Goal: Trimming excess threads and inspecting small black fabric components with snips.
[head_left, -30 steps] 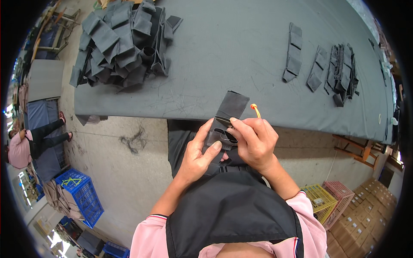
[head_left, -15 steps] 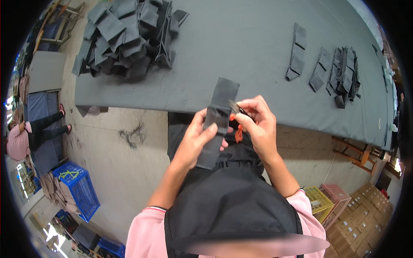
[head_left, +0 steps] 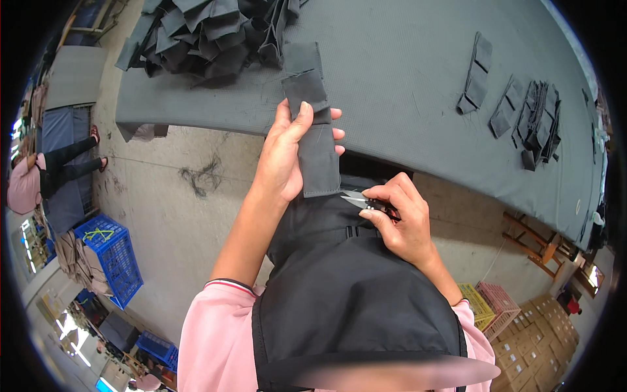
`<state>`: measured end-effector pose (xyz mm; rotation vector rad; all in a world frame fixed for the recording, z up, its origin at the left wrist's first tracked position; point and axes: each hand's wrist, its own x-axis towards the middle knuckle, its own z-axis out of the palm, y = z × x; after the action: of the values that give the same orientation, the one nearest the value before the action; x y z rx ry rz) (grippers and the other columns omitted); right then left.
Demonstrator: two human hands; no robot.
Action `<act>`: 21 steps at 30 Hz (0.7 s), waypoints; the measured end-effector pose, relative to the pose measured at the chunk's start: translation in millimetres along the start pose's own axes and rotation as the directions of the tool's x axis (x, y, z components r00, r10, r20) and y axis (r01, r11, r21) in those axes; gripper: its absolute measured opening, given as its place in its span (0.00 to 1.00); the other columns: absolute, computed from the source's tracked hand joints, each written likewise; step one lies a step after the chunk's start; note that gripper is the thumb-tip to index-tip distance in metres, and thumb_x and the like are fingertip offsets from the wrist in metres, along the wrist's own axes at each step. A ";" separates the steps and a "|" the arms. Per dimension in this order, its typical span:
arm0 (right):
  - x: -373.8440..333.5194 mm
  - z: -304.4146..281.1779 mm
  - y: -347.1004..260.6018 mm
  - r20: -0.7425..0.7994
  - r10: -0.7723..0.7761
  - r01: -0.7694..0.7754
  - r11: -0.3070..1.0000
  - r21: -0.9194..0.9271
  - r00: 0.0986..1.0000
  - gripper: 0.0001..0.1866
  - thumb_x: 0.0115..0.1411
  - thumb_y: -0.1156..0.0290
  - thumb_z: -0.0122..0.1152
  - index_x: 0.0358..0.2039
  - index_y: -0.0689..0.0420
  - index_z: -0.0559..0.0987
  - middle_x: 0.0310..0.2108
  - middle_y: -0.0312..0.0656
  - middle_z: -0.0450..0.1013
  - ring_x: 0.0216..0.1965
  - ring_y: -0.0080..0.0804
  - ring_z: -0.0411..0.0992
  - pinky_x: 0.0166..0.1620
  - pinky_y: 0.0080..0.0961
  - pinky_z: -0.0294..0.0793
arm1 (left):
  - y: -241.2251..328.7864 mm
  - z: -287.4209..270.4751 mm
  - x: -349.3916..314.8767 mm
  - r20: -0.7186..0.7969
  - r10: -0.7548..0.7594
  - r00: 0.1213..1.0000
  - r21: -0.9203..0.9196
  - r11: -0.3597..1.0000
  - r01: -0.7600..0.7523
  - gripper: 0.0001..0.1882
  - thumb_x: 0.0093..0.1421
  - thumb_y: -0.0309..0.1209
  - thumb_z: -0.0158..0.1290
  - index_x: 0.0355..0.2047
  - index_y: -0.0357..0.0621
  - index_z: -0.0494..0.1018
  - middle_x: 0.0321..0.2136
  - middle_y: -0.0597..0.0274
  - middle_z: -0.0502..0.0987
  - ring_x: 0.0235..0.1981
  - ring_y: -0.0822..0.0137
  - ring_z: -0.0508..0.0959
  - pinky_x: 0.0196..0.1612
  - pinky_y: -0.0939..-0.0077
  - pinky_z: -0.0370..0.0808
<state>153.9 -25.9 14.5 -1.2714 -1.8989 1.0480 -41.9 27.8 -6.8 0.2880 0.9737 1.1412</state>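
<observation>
Strip (head_left: 318, 140) of grey fabric, now stretched out long and upright over the worktop (head_left: 405, 78) edge, no longer bunched between both hands as half a second ago. Left hand (head_left: 287, 153) clamped on its middle, thumb in front, fingers behind. Right hand (head_left: 398, 222) dropped to the lower end, closed around small snips (head_left: 358, 199), blades just beside the strip's bottom edge. Probably trimming at that end. Heap of like pieces (head_left: 209, 32) far left on the worktop, sorted stack (head_left: 539, 121) far right.
</observation>
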 end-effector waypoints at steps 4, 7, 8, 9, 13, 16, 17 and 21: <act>0.8 1.8 1.2 0.021 -0.030 0.032 0.995 -0.099 0.999 0.12 0.44 0.75 0.67 0.31 0.60 0.76 0.25 0.38 0.66 0.20 0.30 0.66 0.22 0.24 0.65 | 1.8 3.1 0.5 0.003 0.040 0.999 -0.005 0.999 -0.040 0.17 0.66 0.39 0.45 0.48 0.44 0.56 0.38 0.53 0.74 0.33 0.65 0.77 0.32 0.69 0.78; 2.9 2.9 -0.3 0.034 -0.026 0.030 0.993 -0.115 0.999 0.12 0.45 0.75 0.67 0.30 0.59 0.76 0.25 0.38 0.66 0.20 0.31 0.66 0.22 0.24 0.65 | 2.9 2.6 0.1 0.004 0.044 0.999 -0.011 0.999 -0.044 0.17 0.66 0.39 0.45 0.48 0.44 0.57 0.38 0.53 0.74 0.33 0.65 0.78 0.32 0.69 0.78; 3.5 5.0 -0.3 0.036 -0.026 0.030 0.993 -0.115 0.999 0.12 0.45 0.75 0.67 0.30 0.59 0.76 0.25 0.38 0.66 0.20 0.31 0.66 0.22 0.24 0.65 | 2.6 2.6 -0.5 0.003 0.045 0.999 -0.012 0.999 -0.045 0.17 0.66 0.39 0.45 0.48 0.44 0.57 0.38 0.53 0.74 0.33 0.65 0.78 0.32 0.69 0.78; 3.9 8.4 -0.1 0.020 -0.025 0.026 0.997 -0.079 0.999 0.12 0.44 0.75 0.67 0.30 0.59 0.76 0.25 0.38 0.66 0.20 0.31 0.66 0.22 0.25 0.65 | 1.8 2.8 -0.8 0.001 0.043 0.999 -0.025 0.999 -0.043 0.16 0.66 0.39 0.45 0.47 0.44 0.57 0.38 0.53 0.74 0.33 0.65 0.78 0.32 0.69 0.78; 1.6 15.3 -3.5 0.022 0.005 -0.004 0.999 -0.051 1.000 0.13 0.42 0.79 0.68 0.31 0.62 0.77 0.25 0.42 0.67 0.23 0.34 0.66 0.29 0.23 0.69 | -0.9 2.9 -2.0 0.005 0.031 0.999 -0.047 0.998 -0.031 0.16 0.66 0.39 0.45 0.46 0.44 0.57 0.38 0.54 0.75 0.33 0.65 0.78 0.32 0.69 0.78; 0.7 15.3 -3.0 0.015 -0.062 0.063 0.986 -0.152 0.998 0.13 0.42 0.80 0.68 0.31 0.62 0.77 0.24 0.42 0.67 0.22 0.33 0.66 0.30 0.24 0.70 | -1.1 -0.3 -0.7 0.026 0.013 1.000 -0.066 0.998 -0.011 0.15 0.66 0.39 0.45 0.46 0.45 0.58 0.38 0.54 0.75 0.32 0.65 0.77 0.32 0.68 0.78; -0.3 15.3 -1.7 0.017 -0.062 0.063 0.986 -0.152 0.998 0.13 0.42 0.80 0.68 0.31 0.62 0.77 0.24 0.42 0.67 0.22 0.33 0.66 0.30 0.24 0.70 | -1.4 -0.9 -1.1 0.025 0.013 1.000 -0.068 0.998 -0.011 0.15 0.66 0.39 0.45 0.46 0.45 0.58 0.38 0.54 0.75 0.32 0.65 0.77 0.32 0.68 0.78; -2.7 13.2 -2.8 -0.087 -0.118 0.106 0.984 -0.141 0.989 0.12 0.42 0.76 0.68 0.30 0.58 0.77 0.24 0.39 0.66 0.20 0.34 0.67 0.22 0.26 0.66 | -0.7 -2.4 -2.0 0.002 0.001 1.000 -0.071 0.997 -0.001 0.15 0.66 0.39 0.45 0.46 0.45 0.58 0.38 0.53 0.75 0.32 0.65 0.77 0.32 0.68 0.78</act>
<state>142.7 -32.6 10.3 -1.2498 -1.9721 0.7984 -43.5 25.1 -7.7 0.2322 0.9295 1.1735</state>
